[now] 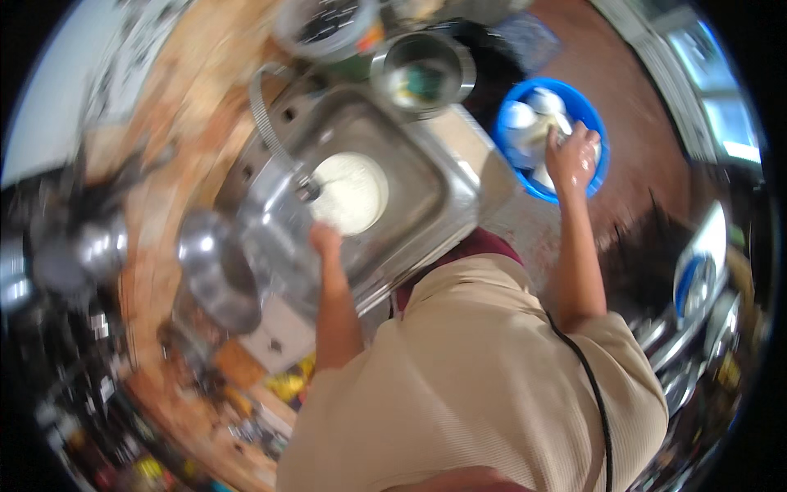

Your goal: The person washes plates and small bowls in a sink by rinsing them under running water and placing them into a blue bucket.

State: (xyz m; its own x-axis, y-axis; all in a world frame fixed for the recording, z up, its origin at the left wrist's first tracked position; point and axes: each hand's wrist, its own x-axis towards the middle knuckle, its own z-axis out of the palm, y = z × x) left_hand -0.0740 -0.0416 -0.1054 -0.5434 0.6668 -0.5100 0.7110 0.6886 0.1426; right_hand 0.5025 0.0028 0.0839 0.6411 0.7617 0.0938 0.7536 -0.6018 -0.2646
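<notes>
My left hand (324,238) is at the near edge of a round white vessel (356,194) in the steel sink (418,203). Pale, frothy-looking liquid appears to fill the vessel, below the head of a flexible-hose tap (265,117). Blur hides whether my left fingers grip its rim. To the right, my wet right hand (575,157) reaches down into a blue plastic tub (599,117). Several white pieces of crockery (545,100) lie inside it. My right fingers are bent over the white pieces, and the hand itself covers what they touch.
A steel pot (464,71) with something green inside stands at the sink's far corner. Behind it is a translucent bucket (289,27). A large metal bowl (215,270) leans left of the sink on the wooden counter (144,246). Metal dishes (682,363) crowd the lower right.
</notes>
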